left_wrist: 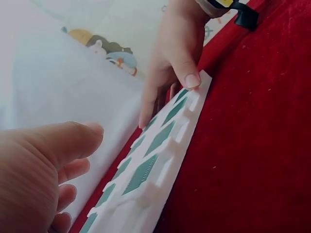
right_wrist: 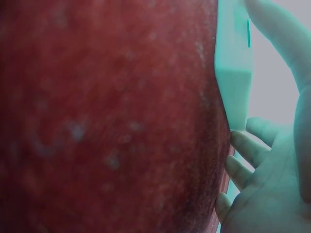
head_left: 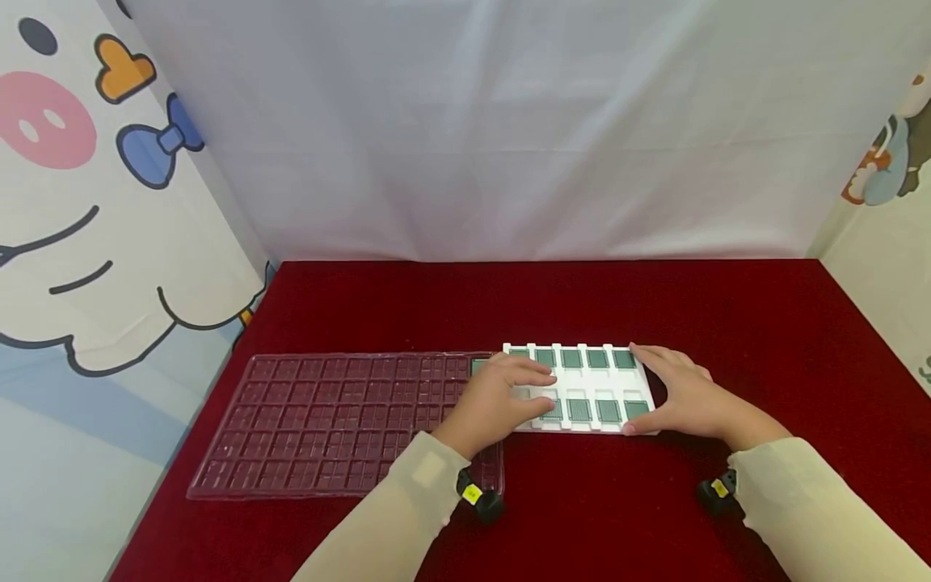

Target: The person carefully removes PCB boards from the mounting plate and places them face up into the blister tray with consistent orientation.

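A white tray [head_left: 600, 380] lies on the red cloth, with two rows of green, finely lined rectangular pieces [head_left: 608, 411] in its slots. At the tray's right end, my right hand [head_left: 687, 396] spans the short side, thumb on the near corner and index finger at the far corner. Over the tray's left end hovers my left hand [head_left: 497, 396], fingers apart and loosely bent, with nothing held; it hides some slots. In the left wrist view, a gap shows between that hand's thumb [left_wrist: 73, 141] and the white tray [left_wrist: 160, 160].
A clear plastic tray [head_left: 320, 427] with many compartments lies to the left, its right edge beside the white tray and partly under my left forearm. One green piece [head_left: 478, 365] shows at its far right corner. A white curtain [head_left: 509, 145] hangs behind the red-covered table [head_left: 582, 509].
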Action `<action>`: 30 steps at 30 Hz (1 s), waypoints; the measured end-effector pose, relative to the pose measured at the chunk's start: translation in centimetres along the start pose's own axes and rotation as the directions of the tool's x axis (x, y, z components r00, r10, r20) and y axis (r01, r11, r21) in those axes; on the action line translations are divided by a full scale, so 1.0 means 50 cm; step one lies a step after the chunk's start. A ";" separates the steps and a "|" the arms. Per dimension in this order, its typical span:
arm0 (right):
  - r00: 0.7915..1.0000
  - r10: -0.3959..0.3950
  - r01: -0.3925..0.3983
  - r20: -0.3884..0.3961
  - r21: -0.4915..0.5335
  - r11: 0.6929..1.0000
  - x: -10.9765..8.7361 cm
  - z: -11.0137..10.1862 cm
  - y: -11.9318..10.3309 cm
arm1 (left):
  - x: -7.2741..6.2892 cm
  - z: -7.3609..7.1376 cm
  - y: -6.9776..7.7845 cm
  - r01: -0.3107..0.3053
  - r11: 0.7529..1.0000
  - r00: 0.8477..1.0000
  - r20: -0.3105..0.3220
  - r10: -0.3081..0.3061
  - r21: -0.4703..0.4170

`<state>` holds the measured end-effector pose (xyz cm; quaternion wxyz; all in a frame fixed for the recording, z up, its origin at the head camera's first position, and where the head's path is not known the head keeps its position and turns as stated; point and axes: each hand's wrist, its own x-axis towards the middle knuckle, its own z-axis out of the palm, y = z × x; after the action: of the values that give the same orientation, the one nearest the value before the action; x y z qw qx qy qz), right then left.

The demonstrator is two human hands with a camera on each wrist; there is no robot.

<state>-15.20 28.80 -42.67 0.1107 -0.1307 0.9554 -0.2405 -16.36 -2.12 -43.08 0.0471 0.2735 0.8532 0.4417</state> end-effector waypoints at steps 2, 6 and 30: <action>1.000 0.000 0.000 0.002 -0.001 1.000 0.000 0.000 0.000 | -0.003 0.004 0.003 0.007 1.000 1.000 0.008 -0.007 -0.007; 1.000 -0.002 0.002 0.003 0.000 1.000 0.000 0.001 0.000 | -0.005 0.015 0.004 -0.001 1.000 1.000 0.010 0.001 -0.009; 1.000 -0.011 0.011 0.005 0.014 1.000 0.007 0.000 0.005 | -0.005 0.029 -0.004 0.039 0.997 0.999 0.030 -0.041 0.070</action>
<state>-15.57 28.90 -42.85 0.1127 -0.1356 0.9528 -0.2473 -15.76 -1.31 -44.17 0.0597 0.2648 0.8723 0.4067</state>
